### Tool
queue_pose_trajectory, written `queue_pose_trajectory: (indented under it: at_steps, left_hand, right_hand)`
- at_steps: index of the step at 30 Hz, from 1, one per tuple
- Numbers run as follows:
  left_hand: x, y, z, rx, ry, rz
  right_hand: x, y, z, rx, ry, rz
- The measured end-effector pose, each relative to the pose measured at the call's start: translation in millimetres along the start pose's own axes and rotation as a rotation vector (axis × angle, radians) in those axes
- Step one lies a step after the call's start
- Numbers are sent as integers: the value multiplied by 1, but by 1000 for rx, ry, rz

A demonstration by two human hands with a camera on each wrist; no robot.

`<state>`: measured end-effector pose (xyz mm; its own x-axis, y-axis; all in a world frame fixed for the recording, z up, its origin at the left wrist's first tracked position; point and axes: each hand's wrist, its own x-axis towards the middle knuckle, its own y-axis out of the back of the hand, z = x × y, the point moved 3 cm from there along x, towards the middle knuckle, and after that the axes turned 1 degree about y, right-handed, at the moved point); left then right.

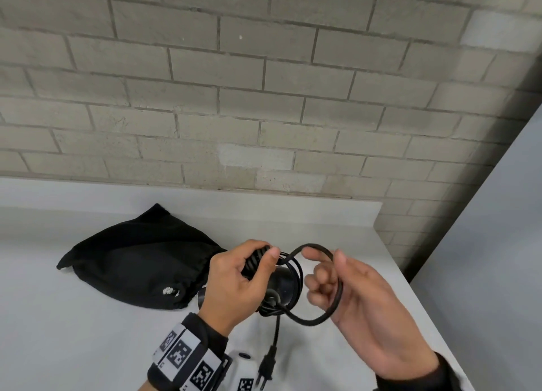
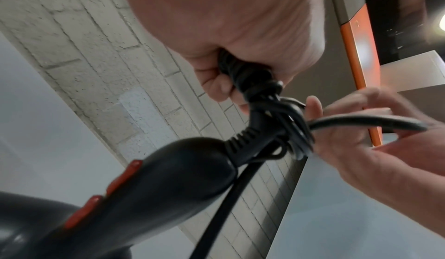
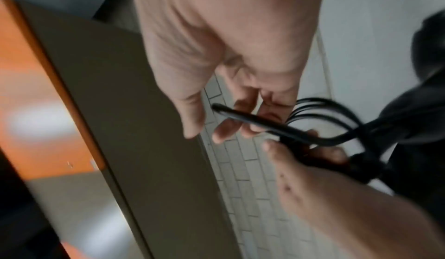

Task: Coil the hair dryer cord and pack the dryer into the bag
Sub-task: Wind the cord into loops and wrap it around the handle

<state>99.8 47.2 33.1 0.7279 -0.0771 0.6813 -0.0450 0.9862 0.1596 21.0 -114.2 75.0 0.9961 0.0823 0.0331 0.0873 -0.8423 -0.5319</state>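
My left hand (image 1: 262,261) grips a bundle of coiled black cord (image 1: 255,260) just above the black hair dryer (image 1: 283,285), which hangs over the counter. In the left wrist view the dryer handle (image 2: 168,177) shows red switches, and the left hand (image 2: 240,69) is wrapped round the coils. My right hand (image 1: 324,270) holds one free loop of cord (image 1: 316,320), its fingers curled round it; the cord (image 3: 265,126) crosses the fingers (image 3: 243,114) in the right wrist view. The plug (image 1: 266,368) dangles below. The black drawstring bag (image 1: 137,258) lies to the left on the counter.
A white counter (image 1: 88,332) ends against a grey brick wall (image 1: 264,111). A pale grey panel (image 1: 498,244) borders the counter on the right. The bag's mouth with its white cord stopper (image 1: 168,291) faces the dryer.
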Motion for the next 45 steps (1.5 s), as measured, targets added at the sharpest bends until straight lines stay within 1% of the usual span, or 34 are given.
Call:
queue_pose_trajectory:
  at_steps: [2,3,4,6,7,9,10,12,14,15,16,17,18,19,20,23,25,27,28,30,31,34,36,37,39,40,42,45]
  left_hand:
    - [-1,0,0,5,11,30]
    - [-1,0,0,9,17,41]
    - [-1,0,0,14,25,50]
    - [-2,0,0,16,42,60]
    - [-2,0,0,8,49,59]
    - [-3,-1,-1,6,51,49]
    - [-3,-2,-1,13,49,43]
    - [-4,-4,-2,29,40,39]
    - [-4,-5,-3,39,27,38]
    - [-5,-5,-3,41,23,36]
    - [-6,-5,-3,43,22,32]
    - [-7,-5,-3,44,24,28]
    - [-8,-5,-3,43,29,24]
    - [-9,-5,-4,42,35,21]
    - [-10,-6,-4,39,44,20]
    - [-13,-5,-7,14,72,23]
    - [-14,-4,-7,-3,79,35]
    - [-13,-3,-5,-2,75,44]
    - [-13,-3,-4,1,68,46]
    - [-13,-3,-3,7,49,41]
    - [-14,-4,-3,8,34,30]
    - [-17,-11,2,14,-23,-24]
    - [-18,-13,4,18,-29,-24]
    - [-17,-13,3,12,-12,-8]
    - [-15,-10,-2,-14,48,35]
    - [-13,-8,-5,-30,84,55]
    - [-11,-4,-10,-51,146,75]
    - [-11,-2,-13,-45,183,84]
  right_hand:
    - [-5,-1,15,-150,140,-125]
    - [-6,2,26,-261,193,-164]
    - [-8,4,36,-415,257,-174]
    - [-11,7,54,-777,436,-111]
    - [-13,9,62,-940,555,-77]
    - [-14,17,76,-1175,766,-63]
    - [-14,21,81,-1227,839,-62]
    - [-11,25,80,-1253,938,-53]
    - [-13,21,70,-1158,993,-4]
    - [-15,16,61,-1083,966,42]
    - [-16,12,50,-1006,904,115]
    - [-16,8,41,-901,828,217]
    - [-17,6,32,-757,753,313]
    - [-17,5,24,-594,696,371]
    - [-17,5,17,-450,662,392]
    - [-15,7,0,-49,521,336]
    - [-15,10,-9,137,415,331]
    - [-15,18,-12,308,351,324]
    - [-13,23,-11,410,313,295]
    - [-7,26,-1,612,180,151]
    - [-8,29,5,659,141,116]
    - [-15,29,7,668,98,14]
    - [-14,30,9,733,130,-115]
    - [-13,34,12,728,158,-133]
    - [-15,51,20,662,158,-70]
    - [-17,55,19,615,141,-13]
    - [-12,57,20,546,139,-28]
    - [-19,72,27,255,135,324]
